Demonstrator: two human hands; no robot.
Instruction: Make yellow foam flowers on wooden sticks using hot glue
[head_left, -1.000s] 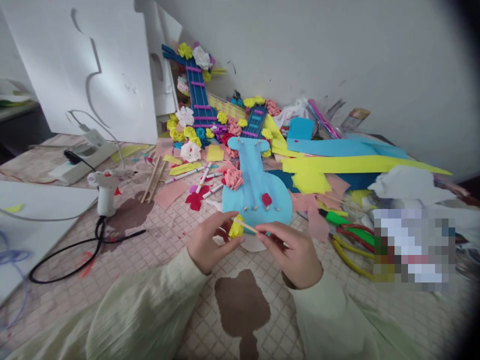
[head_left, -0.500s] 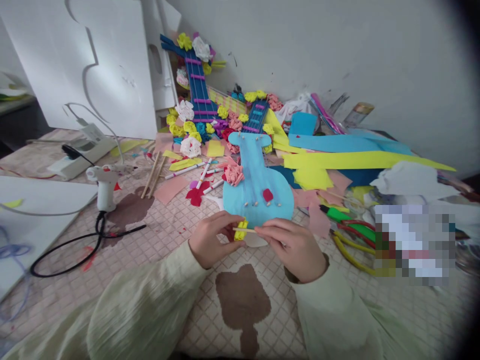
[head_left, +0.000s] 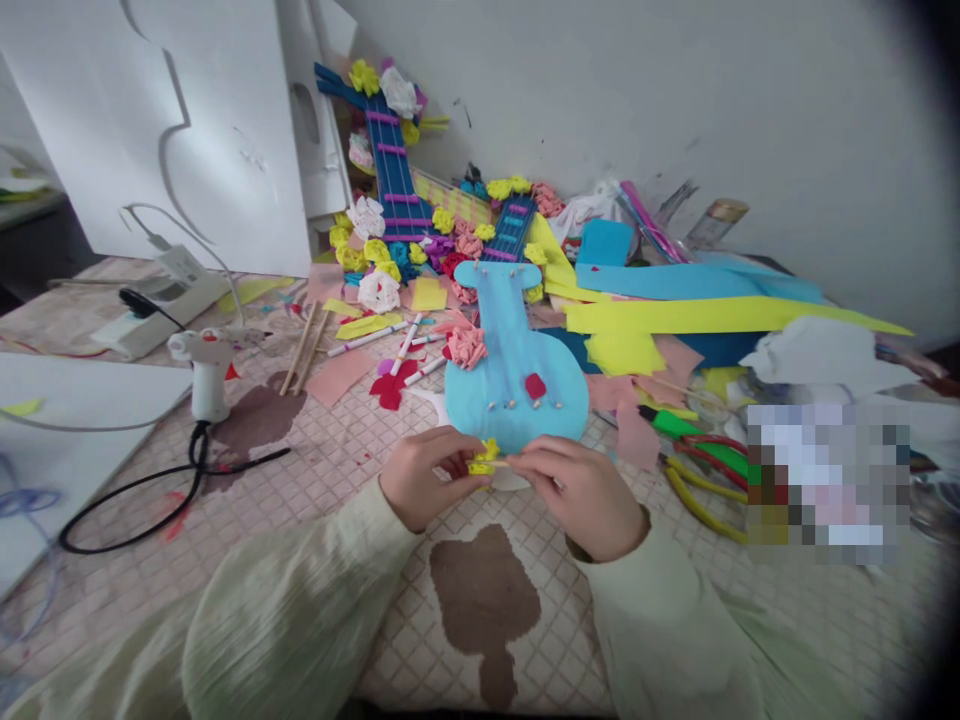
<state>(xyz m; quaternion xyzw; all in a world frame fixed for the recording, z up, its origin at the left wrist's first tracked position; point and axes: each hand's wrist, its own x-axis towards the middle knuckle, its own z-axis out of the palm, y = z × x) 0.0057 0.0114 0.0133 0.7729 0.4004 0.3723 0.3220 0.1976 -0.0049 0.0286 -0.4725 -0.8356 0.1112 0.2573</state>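
My left hand (head_left: 424, 478) is closed on a small piece of crumpled yellow crepe paper (head_left: 480, 467), pinched between thumb and fingers. From the other side, my right hand (head_left: 589, 495) grips a thin wooden stick (head_left: 502, 463) whose tip meets the paper. How deep the tip goes in I cannot tell. Just beyond both hands lies a light-blue guitar-shaped cutout (head_left: 517, 345) with pegs at top and bottom and a dark-red patch. A pink paper flower (head_left: 466, 347) sits at its left edge.
At left are a white glue gun (head_left: 210, 375), a power strip (head_left: 157, 315) and wooden sticks (head_left: 304, 350). Markers (head_left: 406, 345) lie left of the cutout. Decorated blue guitars (head_left: 397, 180) lean on the wall. Yellow-handled pliers (head_left: 701, 505) and paper strips (head_left: 712, 317) are at right.
The stick lay across the front of the yellow paper; now less of it shows and its tip is at the paper's right side. The paper has turned slightly in my left fingers.
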